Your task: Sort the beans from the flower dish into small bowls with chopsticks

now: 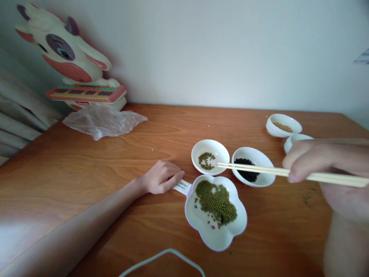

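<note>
My right hand (319,159) is closed on a pair of wooden chopsticks (250,168) whose tips hang over the rim of a small white bowl (219,148) holding a few green beans (206,160). Just below stands a flower-shaped white dish (227,236) with a heap of green beans (216,200) and a few dark ones mixed in. My left hand (161,177) rests on the table with fingers curled, its fingertips on the dish's labelled tab (182,187). A white bowl (261,154) of black beans (247,169) sits to the right, under the chopsticks.
Two more small white bowls (284,125) (294,140) stand at the back right, one with tan grains. A cow-shaped toy (72,57) and a crumpled clear plastic bag (103,121) sit at the back left by the wall. A white cable (164,256) curves along the wooden table's (86,173) near edge.
</note>
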